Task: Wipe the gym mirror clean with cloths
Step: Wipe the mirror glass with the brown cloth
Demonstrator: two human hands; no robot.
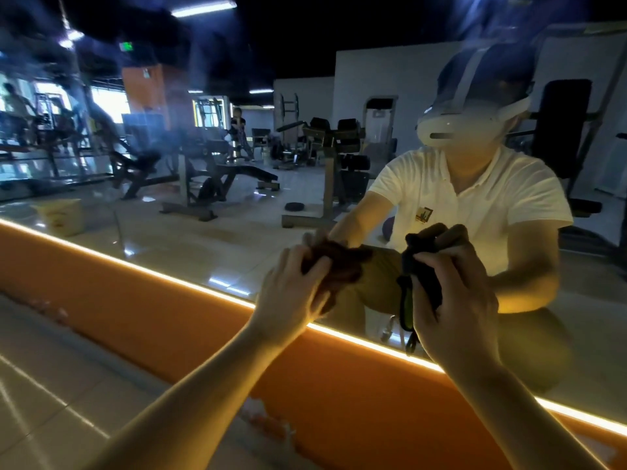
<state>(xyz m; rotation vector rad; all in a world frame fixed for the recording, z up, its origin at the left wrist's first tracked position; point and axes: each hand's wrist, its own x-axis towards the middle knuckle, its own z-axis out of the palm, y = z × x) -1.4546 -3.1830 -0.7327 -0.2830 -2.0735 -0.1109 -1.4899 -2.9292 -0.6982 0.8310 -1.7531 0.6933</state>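
The gym mirror (pixel 203 147) fills the wall ahead, smeared with hazy streaks at the upper left. My left hand (pixel 291 290) grips a reddish-brown cloth (pixel 342 266) and holds it against the lower part of the glass. Just right of it, my right hand (pixel 458 300) grips a bunched dark cloth (pixel 425 279) with a green-edged strap hanging below, close to the glass. My own reflection in a white shirt and headset faces me in the mirror.
An orange wall panel (pixel 152 317) runs under the mirror, topped by a glowing light strip (pixel 135 266). Pale floor tiles (pixel 51 385) lie at lower left. Weight benches, machines, a yellow bucket and a distant person show in the reflection.
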